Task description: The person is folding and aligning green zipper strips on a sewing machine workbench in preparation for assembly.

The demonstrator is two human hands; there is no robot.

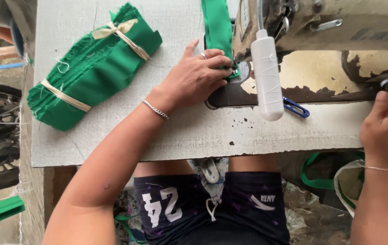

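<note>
The left hand point(194, 78) is pressing a green strip point(218, 27) flat with closed fingers at the sewing machine point(321, 27). The right hand point(386, 122) is pinching the machine's wheel point(386, 83). A tied green bundle point(92, 68) is lying on the worn white table point(180, 131).

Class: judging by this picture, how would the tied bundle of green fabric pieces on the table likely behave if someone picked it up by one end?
The green fabric bundle would probably sag, since it is thin stacked cloth. The two pale ties likely keep it together, though frayed edges suggest loose threads may shed. It seems unlikely to roll, lying flat on the table.
</note>
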